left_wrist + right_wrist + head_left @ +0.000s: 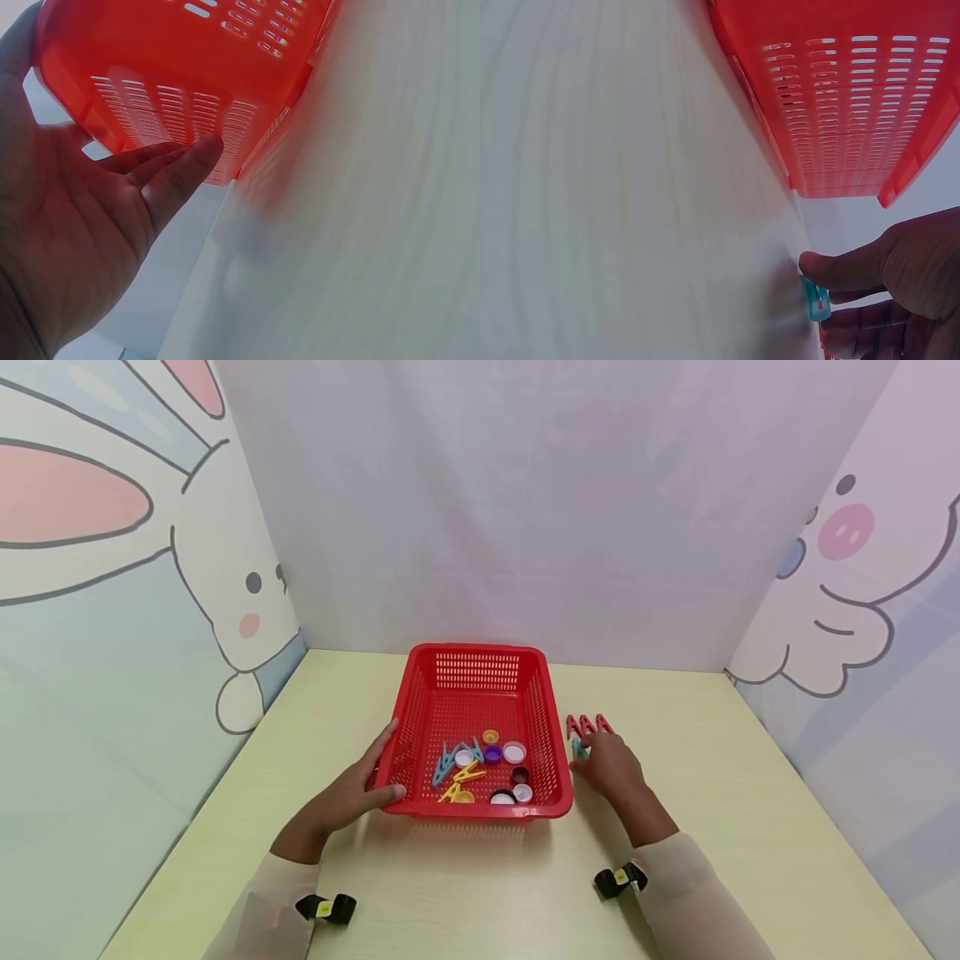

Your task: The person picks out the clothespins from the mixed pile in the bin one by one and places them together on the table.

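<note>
A red plastic basket [480,811] with slotted walls stands on the table. At its near left corner my left hand [348,793] holds it, thumb over the rim and fingers [180,176] against the outer wall. To the right of the basket my right hand [611,768] pinches a teal clothespin [816,298] between thumb and fingers, low at the tabletop. Three red clothespins [587,724] lie in a row just beyond that hand. Inside the basket are teal clothespins [442,767], yellow clothespins [468,772] and several bottle caps, among them a purple cap [492,754].
The pale wooden table [465,893] meets a plain wall [510,510] at the back. Side walls with cartoon animals [240,618] flank it. Each sleeve carries a black strap [621,878] at the wrist.
</note>
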Demonstrator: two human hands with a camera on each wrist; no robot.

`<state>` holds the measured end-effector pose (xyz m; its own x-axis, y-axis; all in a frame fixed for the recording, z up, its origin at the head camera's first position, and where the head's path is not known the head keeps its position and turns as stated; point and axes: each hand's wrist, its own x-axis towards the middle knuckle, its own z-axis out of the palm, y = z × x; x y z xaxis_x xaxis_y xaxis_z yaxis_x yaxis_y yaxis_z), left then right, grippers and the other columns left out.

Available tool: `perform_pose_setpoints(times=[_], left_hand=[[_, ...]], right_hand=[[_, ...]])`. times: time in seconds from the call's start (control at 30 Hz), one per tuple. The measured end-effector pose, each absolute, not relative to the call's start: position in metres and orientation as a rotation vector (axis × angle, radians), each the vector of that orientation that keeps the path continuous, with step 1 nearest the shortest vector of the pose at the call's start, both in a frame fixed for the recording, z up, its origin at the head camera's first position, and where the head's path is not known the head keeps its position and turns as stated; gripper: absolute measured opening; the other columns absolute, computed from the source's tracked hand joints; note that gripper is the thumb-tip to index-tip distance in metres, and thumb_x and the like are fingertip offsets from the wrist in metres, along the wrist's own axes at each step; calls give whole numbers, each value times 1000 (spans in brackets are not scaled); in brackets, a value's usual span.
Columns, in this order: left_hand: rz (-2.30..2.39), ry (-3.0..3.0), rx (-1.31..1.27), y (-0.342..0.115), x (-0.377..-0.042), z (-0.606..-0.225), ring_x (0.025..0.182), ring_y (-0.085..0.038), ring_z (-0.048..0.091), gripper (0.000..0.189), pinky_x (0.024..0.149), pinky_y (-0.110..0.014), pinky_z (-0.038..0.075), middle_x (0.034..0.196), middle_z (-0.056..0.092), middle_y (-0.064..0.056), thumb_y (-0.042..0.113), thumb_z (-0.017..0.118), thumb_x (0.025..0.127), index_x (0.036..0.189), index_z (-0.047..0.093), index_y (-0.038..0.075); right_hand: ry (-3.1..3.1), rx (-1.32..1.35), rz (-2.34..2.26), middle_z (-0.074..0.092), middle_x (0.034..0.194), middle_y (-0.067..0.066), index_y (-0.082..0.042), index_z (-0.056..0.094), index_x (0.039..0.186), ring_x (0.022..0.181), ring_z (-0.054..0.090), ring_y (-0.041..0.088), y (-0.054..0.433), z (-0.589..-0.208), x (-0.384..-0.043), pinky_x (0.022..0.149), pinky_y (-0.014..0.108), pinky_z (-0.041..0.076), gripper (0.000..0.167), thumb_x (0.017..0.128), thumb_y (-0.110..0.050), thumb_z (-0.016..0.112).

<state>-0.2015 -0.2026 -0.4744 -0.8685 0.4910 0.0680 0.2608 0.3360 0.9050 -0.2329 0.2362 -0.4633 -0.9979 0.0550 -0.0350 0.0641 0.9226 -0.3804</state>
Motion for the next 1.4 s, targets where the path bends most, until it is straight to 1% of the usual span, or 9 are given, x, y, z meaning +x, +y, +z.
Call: perform_pose_setpoints(times=[0.2, 0.3, 0.43, 0.53, 0.7, 0.9, 1.0, 1.2, 1.4], left_hand=[[1550, 2378, 684, -203, -201, -473, 133, -39, 55, 116, 90, -35, 68, 158, 43, -26, 25, 81, 93, 177, 1, 29], [1553, 2375, 688, -203, -201, -473, 133, -40, 55, 116, 90, -35, 68, 158, 42, -27, 25, 81, 93, 177, 1, 29], [1554, 2372, 679, -203, -201, -474, 134, -40, 55, 116, 91, -35, 68, 158, 42, -27, 24, 81, 92, 177, 1, 30], [1554, 2370, 671, -203, -201, -474, 134, -40, 55, 117, 91, -35, 68, 158, 42, -26, 25, 81, 92, 177, 1, 31], [1558, 2367, 677, -203, -201, -473, 134, -40, 56, 117, 91, -35, 68, 159, 42, -26, 24, 82, 92, 177, 1, 31], [1560, 2367, 678, -203, -201, -474, 134, -40, 56, 117, 91, -35, 68, 158, 43, -27, 23, 82, 92, 177, 1, 30], [1562, 2360, 677, -204, -201, -475, 133, -40, 57, 117, 91, -35, 68, 158, 43, -27, 23, 82, 92, 177, 1, 30], [1568, 2356, 670, -204, -201, -476, 134, -40, 57, 117, 90, -35, 68, 158, 43, -27, 24, 82, 92, 177, 1, 31], [1564, 2362, 680, -203, -202, -474, 135, -40, 56, 117, 90, -35, 68, 159, 43, -26, 23, 82, 92, 177, 1, 29]], right_hand=[[3057, 120, -580, 77, 126, 25, 0, 74, 135, 83, 64, 27, 235, -458, -231, 58, 31, 51, 59, 85, -25, 94], [3055, 124, -579, 74, 135, 27, 0, 71, 141, 79, 64, 26, 234, -454, -229, 55, 29, 50, 63, 86, -23, 94], [3053, 130, -596, 75, 133, 26, -1, 71, 142, 73, 63, 24, 232, -450, -227, 51, 27, 49, 64, 85, -21, 94], [3053, 133, -593, 76, 129, 25, -2, 71, 141, 72, 63, 23, 230, -446, -224, 51, 26, 50, 63, 85, -19, 94], [3078, 112, -584, 74, 129, 25, 0, 70, 142, 85, 68, 28, 226, -431, -217, 57, 32, 57, 63, 86, -15, 93], [3189, 12, -565, 74, 121, 24, 0, 73, 136, 97, 72, 35, 223, -411, -204, 69, 46, 65, 54, 86, -8, 92], [3224, -23, -583, 73, 124, 23, -1, 72, 139, 99, 73, 36, 219, -403, -198, 68, 45, 64, 54, 88, -4, 89], [3240, -54, -580, 71, 120, 19, -6, 73, 138, 87, 70, 30, 206, -390, -190, 58, 36, 57, 51, 89, -1, 86], [3297, -80, -503, 71, 115, 17, -6, 72, 137, 88, 73, 29, 190, -376, -181, 62, 40, 63, 55, 85, -1, 89]])
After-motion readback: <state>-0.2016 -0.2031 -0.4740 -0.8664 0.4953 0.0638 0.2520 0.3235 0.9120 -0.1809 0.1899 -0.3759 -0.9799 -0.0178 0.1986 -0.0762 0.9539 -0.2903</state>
